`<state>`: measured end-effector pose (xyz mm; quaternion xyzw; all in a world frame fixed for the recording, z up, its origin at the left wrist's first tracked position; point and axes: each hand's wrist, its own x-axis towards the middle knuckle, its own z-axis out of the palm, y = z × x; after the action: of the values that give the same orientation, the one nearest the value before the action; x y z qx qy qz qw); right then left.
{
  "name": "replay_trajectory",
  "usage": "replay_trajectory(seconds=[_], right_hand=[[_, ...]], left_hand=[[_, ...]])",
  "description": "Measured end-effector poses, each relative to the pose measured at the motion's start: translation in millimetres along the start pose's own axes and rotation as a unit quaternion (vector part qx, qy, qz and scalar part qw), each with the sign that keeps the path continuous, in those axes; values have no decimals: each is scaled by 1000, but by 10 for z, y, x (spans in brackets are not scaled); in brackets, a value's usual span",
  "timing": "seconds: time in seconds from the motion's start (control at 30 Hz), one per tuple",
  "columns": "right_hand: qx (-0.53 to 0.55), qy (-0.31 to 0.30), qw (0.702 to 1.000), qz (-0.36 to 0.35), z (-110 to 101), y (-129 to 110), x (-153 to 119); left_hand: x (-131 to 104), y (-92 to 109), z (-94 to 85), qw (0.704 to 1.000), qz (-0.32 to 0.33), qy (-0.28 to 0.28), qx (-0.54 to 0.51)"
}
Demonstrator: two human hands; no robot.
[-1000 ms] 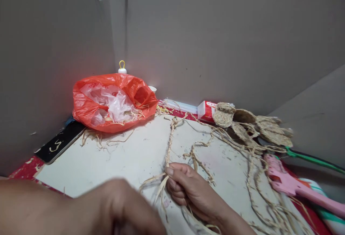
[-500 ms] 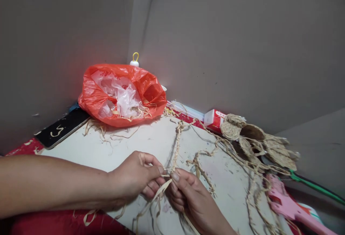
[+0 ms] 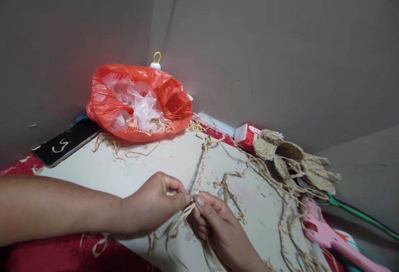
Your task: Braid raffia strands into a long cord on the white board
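My left hand [image 3: 165, 199] and my right hand [image 3: 215, 224] meet over the white board [image 3: 137, 168], fingertips almost touching. Both pinch pale raffia-like fibre strands [image 3: 187, 212] at the lower end of a braided cord [image 3: 203, 159]. The cord runs from my fingers up the board to its far edge, where it bends right. Loose strand ends hang below my hands, somewhat blurred. Which strand each hand grips is partly hidden by the fingers. Another piece of twisted cord [image 3: 229, 186] lies on the board right of my hands.
An orange-red plastic bag [image 3: 106, 116] with fibre scraps stands behind, a black phone [image 3: 65, 143] left of it. To the right lie a red-white box [image 3: 246, 135], woven fibre pieces [image 3: 266, 149], and a pink glue gun [image 3: 321, 228]. Grey walls rise at the back.
My hands have drawn closer together at the cord's end, and the strand stretched between them is shorter. The loose ends below have swung. The whole view has shifted slightly.
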<state>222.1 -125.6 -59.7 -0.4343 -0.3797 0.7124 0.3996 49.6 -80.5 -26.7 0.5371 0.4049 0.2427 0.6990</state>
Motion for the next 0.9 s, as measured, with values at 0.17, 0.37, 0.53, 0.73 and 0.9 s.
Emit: replay_trajectory(seconds=[0.17,0.37,0.53,0.73,0.9], right_hand=[[-2,-9,1000,4,36,-22,-6],[-44,-29,999,4,13,-36,-13],[-152,38,988,-15,51,-14,-2],[-200,151,967,-54,214,29,15],[-137,177,972,-69,232,53,3]], left_hand=[[15,17,-49,999,0,-7,44],[38,71,-116,992,5,-19,128],[39,156,-124,976,27,-19,215],[42,156,-64,948,48,-9,313],[20,129,26,929,90,9,359]])
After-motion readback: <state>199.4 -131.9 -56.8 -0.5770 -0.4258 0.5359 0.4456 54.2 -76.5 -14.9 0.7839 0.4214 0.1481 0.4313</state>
